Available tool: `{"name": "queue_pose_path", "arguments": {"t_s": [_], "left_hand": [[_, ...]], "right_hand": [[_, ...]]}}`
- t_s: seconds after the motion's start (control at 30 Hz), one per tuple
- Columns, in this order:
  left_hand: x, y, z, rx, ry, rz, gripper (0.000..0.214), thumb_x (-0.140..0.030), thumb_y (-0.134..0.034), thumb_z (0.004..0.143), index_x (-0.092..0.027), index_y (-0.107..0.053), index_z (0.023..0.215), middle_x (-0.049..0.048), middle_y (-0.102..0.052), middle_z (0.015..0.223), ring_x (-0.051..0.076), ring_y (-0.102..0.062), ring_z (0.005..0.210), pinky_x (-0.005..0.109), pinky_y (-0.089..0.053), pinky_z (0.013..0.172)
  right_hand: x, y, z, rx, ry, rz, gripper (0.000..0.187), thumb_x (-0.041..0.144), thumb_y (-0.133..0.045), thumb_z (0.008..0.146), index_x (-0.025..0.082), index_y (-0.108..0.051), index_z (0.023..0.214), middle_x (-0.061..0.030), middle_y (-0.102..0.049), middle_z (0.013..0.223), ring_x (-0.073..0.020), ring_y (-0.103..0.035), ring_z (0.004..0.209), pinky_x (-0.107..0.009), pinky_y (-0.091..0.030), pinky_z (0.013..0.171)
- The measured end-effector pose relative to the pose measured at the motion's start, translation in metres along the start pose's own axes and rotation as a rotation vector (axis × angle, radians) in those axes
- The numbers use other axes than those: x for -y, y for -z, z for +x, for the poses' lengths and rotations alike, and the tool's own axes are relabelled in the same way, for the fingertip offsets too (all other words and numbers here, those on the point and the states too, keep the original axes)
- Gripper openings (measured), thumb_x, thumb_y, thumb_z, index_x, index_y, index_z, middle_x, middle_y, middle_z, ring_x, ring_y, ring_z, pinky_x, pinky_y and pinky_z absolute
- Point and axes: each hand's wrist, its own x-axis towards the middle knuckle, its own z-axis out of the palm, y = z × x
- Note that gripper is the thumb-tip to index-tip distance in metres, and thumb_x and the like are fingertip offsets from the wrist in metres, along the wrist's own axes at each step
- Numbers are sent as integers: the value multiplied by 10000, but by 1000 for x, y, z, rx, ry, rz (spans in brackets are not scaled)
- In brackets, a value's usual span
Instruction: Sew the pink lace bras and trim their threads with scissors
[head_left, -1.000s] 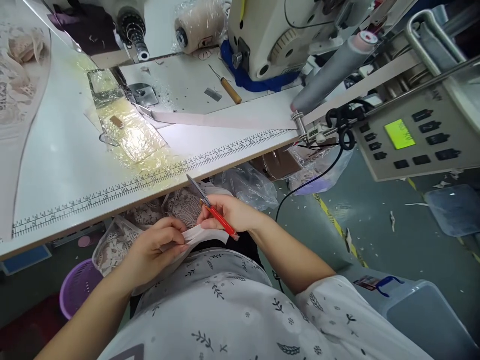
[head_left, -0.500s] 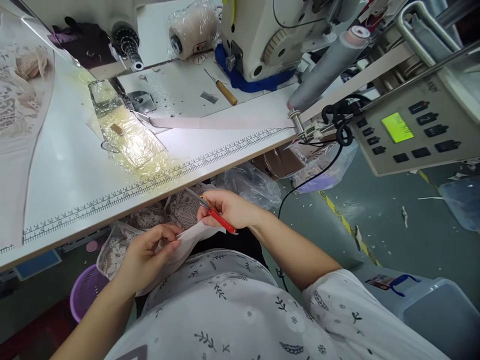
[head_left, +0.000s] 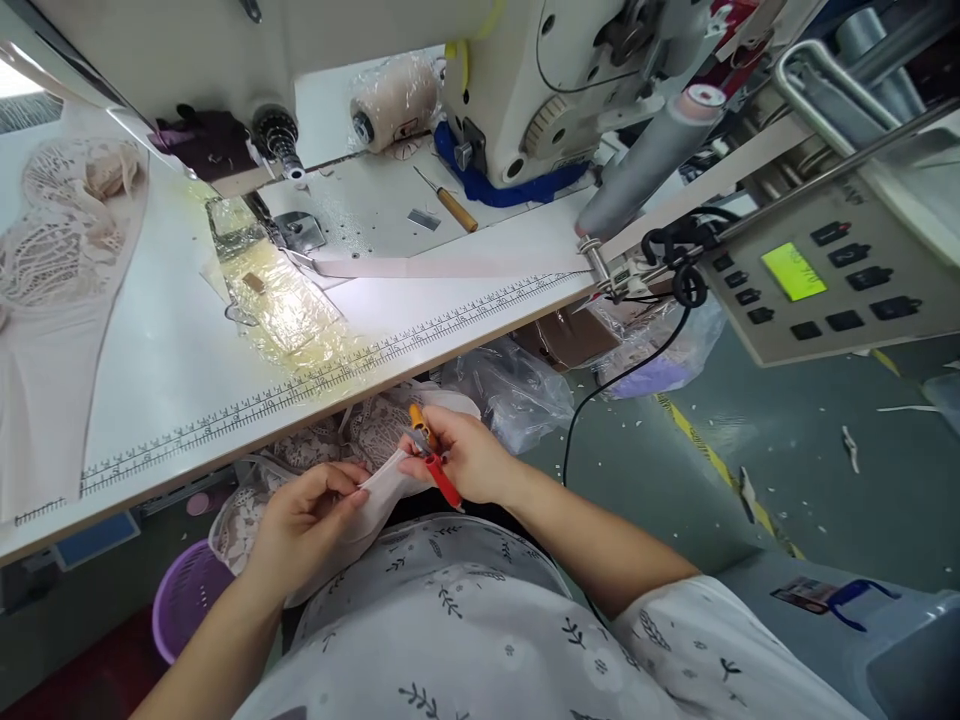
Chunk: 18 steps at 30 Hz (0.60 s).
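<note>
Here, left hand [head_left: 304,522] pinches pale fabric [head_left: 379,505]; right hand [head_left: 474,460] grips its edge and scissors [head_left: 444,482]. Work between them looks unfinished.

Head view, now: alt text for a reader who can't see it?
A person's left hand and right hand hold pale fabric in front of a table, the right also holding red-and-orange-handled scissors. Beyond are a sewing machine and an awl; a purple basket shows at lower left.
</note>
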Motion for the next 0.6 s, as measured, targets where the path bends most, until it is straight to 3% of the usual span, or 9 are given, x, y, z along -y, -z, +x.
{"name": "queue_pose_path", "arguments": {"t_s": [0.1,0.2,0.3,0.43,0.6], "left_hand": [[-4,-3,2,-11,-6,134,97,-288,-586,805,-192,-574,796,57,-679,837,190,-645,769,289,-525,661],[-14,-11,8,2,-132,287,137,-270,-542,826,-199,-583,937,35,-667,818,165,-623,723,268,-506,649],[-22,-21,14,16,-232,313,125,-237,-480,859,-198,-598,840,10,-632,726,141,-585,661,238,-469,611],[-24,-25,15,-20,-84,194,184,-282,-449,882,-187,-563,772,-5,-583,673,127,-534,603,229,-427,566],[-23,-20,10,-17,14,25,279,-380,-437,890,-186,-501,699,-24,-495,603,114,-457,550,222,-384,523]], "right_hand": [[2,-7,-4,-58,76,-13,288,392,-681,704,212,-472,787,54,-471,648,-89,-393,529,-213,-375,485],[3,-12,-7,-76,93,-50,280,373,-684,717,209,-462,765,49,-478,658,-91,-406,540,-214,-370,491],[5,-14,-10,-86,29,-74,311,411,-675,731,213,-436,740,41,-495,659,-102,-434,554,-230,-388,512],[11,-4,-14,-36,-26,-180,379,521,-636,738,222,-409,792,9,-520,750,-136,-490,637,-268,-432,569],[9,16,-18,95,55,-698,466,631,-604,708,229,-372,750,-40,-517,783,-200,-497,718,-327,-420,627]]}}
